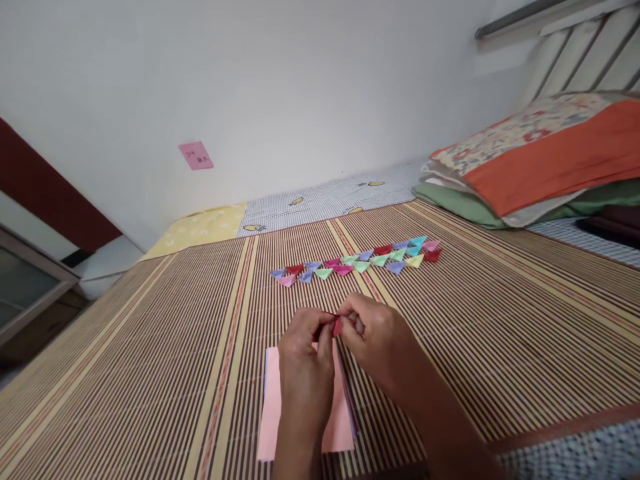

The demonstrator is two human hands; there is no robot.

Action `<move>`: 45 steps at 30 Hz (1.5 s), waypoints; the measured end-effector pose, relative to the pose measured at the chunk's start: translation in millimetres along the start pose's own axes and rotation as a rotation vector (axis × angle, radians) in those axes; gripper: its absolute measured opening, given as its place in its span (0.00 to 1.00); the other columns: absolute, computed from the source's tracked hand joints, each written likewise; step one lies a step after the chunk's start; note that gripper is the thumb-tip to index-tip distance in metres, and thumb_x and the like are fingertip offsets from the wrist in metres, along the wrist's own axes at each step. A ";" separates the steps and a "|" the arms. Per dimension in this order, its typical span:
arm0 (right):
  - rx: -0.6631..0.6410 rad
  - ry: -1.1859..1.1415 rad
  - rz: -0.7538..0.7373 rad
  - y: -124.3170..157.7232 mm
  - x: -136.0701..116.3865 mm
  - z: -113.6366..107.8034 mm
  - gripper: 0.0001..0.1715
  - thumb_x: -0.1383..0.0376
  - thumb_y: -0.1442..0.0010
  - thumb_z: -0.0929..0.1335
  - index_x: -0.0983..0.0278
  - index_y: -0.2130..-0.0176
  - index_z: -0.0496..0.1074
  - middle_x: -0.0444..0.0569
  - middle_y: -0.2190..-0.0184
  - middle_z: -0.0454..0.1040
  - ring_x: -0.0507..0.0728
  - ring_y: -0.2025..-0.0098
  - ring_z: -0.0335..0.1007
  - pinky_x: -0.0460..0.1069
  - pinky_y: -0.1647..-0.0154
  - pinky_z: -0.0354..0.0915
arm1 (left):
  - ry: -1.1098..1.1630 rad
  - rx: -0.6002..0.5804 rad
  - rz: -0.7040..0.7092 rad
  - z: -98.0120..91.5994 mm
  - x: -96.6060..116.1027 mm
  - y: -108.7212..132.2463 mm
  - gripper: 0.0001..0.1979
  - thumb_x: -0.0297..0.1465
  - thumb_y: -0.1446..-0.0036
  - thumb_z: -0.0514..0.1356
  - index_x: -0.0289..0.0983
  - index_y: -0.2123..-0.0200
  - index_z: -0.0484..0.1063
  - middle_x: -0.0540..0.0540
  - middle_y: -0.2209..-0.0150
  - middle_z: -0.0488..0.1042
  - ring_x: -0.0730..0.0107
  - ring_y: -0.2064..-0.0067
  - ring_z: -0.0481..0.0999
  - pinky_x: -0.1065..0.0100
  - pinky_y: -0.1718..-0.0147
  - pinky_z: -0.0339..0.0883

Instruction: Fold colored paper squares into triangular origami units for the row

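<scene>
My left hand (304,353) and my right hand (376,337) meet above a striped bamboo mat (150,347), fingers pinched together on a small red folded paper piece (337,325). Most of that piece is hidden between the fingertips. Under my wrists lies a stack of paper sheets with a pink sheet (273,407) on top. Beyond my hands, a row of several small folded paper triangles (357,261) in red, pink, green, blue and purple runs across the mat.
Folded pillows and a blanket (540,160) are stacked at the far right. A white wall (280,87) with a pink sticky note (196,155) stands behind the bed. A patterned sheet (320,200) shows beyond the mat. A wooden edge (575,427) runs at the lower right.
</scene>
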State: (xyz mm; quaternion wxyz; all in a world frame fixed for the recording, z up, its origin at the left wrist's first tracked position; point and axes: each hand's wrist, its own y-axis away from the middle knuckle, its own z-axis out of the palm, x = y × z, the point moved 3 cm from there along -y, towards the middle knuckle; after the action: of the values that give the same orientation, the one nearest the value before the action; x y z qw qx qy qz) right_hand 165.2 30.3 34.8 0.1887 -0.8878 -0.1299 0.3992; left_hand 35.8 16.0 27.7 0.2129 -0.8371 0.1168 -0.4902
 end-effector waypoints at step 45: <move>-0.034 0.274 0.007 3.9 -0.6 8.5 0.09 0.74 0.37 0.66 0.63 0.68 0.70 0.45 0.71 0.73 0.55 0.70 0.68 0.50 0.69 0.50 | 0.008 -0.011 -0.013 6.6 -3.2 -0.5 0.09 0.22 0.36 0.57 0.39 0.63 0.75 0.48 0.64 0.75 0.67 0.62 0.74 0.66 0.63 0.67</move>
State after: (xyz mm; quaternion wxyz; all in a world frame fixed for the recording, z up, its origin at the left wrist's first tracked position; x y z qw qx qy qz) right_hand 158.8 28.5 28.3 0.1882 -0.9375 -0.1065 0.2727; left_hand 39.9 19.3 22.6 0.2049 -0.8371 0.1148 -0.4941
